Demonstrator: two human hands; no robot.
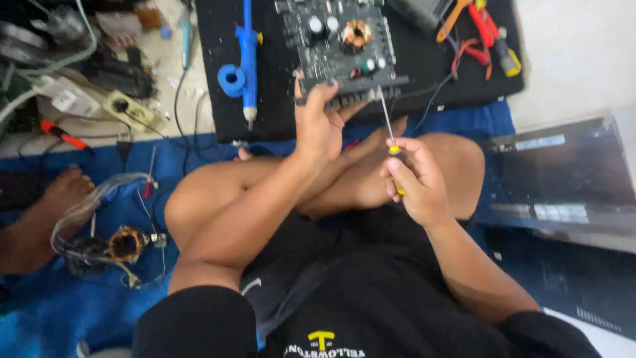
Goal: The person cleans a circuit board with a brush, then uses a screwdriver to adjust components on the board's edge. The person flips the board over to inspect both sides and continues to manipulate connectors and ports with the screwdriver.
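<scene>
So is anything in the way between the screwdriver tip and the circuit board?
Nothing visible. The right hand holds the screwdriver, and its tip sits right at the near edge of the circuit board, which the left hand grips. No wire or tool crosses that spot.

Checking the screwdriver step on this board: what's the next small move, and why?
Probably ease the screwdriver tip down onto the near edge of the circuit board. The right hand holds it upright with the tip right at that edge, and the left hand grips the same edge to steady it. Whether the tip sits in a screw can't be told.
</scene>
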